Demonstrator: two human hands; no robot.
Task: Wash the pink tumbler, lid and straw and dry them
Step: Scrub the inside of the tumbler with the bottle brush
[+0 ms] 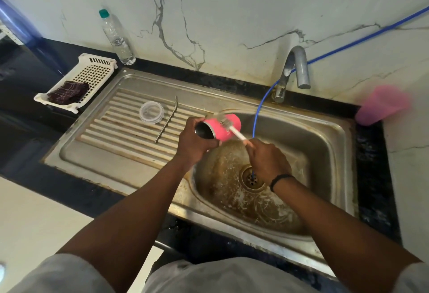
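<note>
The left hand (195, 140) grips the tumbler (224, 129) over the sink (325, 134); the right hand (267, 160) scrubs it with a brush (228, 127). Lid (151, 112) and straw (167, 120) await; drying remains.

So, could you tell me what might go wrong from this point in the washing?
The left hand holds the pink tumbler sideways by its rim end while the right hand scrubs it with a brush; a wet grip could slip and drop it into the sink. The lid and straw may catch splashes.
</note>
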